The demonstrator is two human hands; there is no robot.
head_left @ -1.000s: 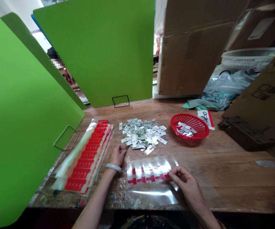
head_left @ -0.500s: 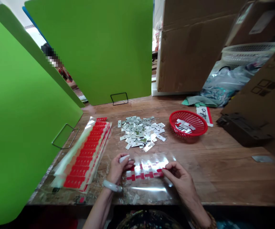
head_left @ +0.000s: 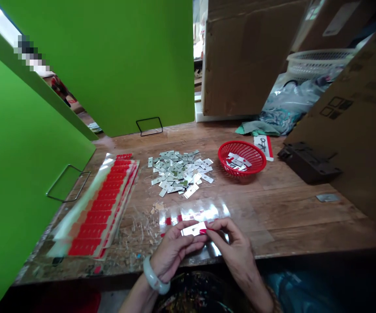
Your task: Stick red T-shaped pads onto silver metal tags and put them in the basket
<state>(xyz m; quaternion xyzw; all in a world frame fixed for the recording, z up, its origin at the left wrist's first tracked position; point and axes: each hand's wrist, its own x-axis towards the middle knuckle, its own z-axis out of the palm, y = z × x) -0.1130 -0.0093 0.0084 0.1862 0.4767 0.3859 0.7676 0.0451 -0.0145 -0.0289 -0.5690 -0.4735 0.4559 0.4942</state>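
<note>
My left hand [head_left: 174, 244], with a pale bangle on its wrist, grips a small silvery metal plate [head_left: 192, 229] that has a hole in it. Fingers of my right hand [head_left: 230, 239] pinch a small red sticker [head_left: 204, 231] at the plate's right end. Below and behind both hands lies a clear plastic sheet [head_left: 214, 209] with a few red stickers on it, partly covered by my hands. Farther back is a heap of similar metal plates [head_left: 178, 171]. The red basket [head_left: 256, 167] to its right holds several plates, some with red on them.
Stacked sheets of red stickers [head_left: 93, 217] lie on the left. Green panels [head_left: 109, 65] and cardboard boxes [head_left: 236, 65] wall in the wooden table [head_left: 292, 217]. A dark metal block [head_left: 308, 163] and a small flat packet [head_left: 327, 198] sit at the right.
My right hand has lifted the red sticker off the clear sheet to the metal plate. My left hand has moved right and turned, bringing the plate towards it. The view has shifted slightly.
</note>
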